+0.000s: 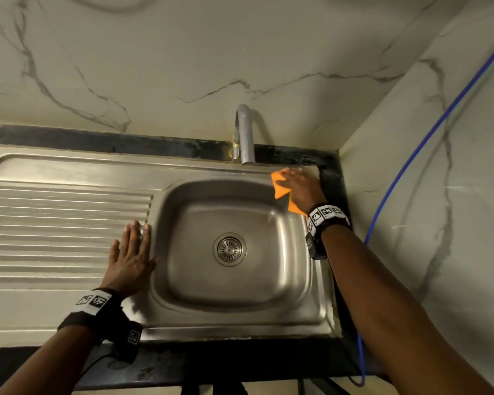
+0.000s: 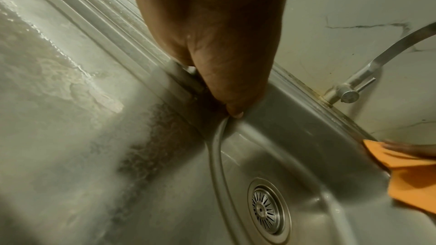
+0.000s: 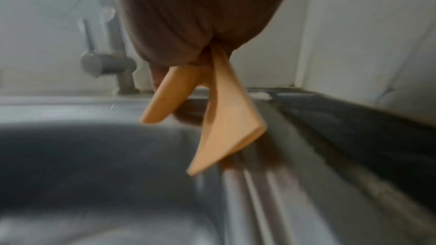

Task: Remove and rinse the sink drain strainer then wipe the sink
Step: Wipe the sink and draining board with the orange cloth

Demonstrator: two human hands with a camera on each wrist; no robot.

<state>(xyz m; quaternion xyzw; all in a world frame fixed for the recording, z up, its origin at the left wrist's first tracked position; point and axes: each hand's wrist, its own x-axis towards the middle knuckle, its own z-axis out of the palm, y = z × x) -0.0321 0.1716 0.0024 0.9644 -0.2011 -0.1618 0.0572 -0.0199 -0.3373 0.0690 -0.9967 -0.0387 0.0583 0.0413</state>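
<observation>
The round metal strainer (image 1: pixel 229 249) (image 2: pixel 265 210) sits in the drain at the bottom of the steel sink (image 1: pixel 305 280). My right hand (image 1: pixel 300 186) (image 3: pixel 200 16) lies on an orange cloth (image 1: pixel 280 189) (image 3: pixel 226 118) at the sink's far right corner, fingers stretched out over it. The left wrist view shows the same cloth (image 2: pixel 412 183) under straight fingertips (image 2: pixel 410 149). My left hand (image 1: pixel 131 252) (image 2: pixel 212 44) rests flat on the ribbed drainboard (image 1: pixel 54 223), holding nothing, its fingertips at the basin's left rim.
A steel faucet (image 1: pixel 244 135) (image 2: pixel 349 92) (image 3: pixel 106 62) rises behind the basin, its spout over the back rim. Marble walls close the back and right side. A blue cable (image 1: pixel 411 155) runs down the right wall. Wet patches (image 2: pixel 59 74) lie on the drainboard.
</observation>
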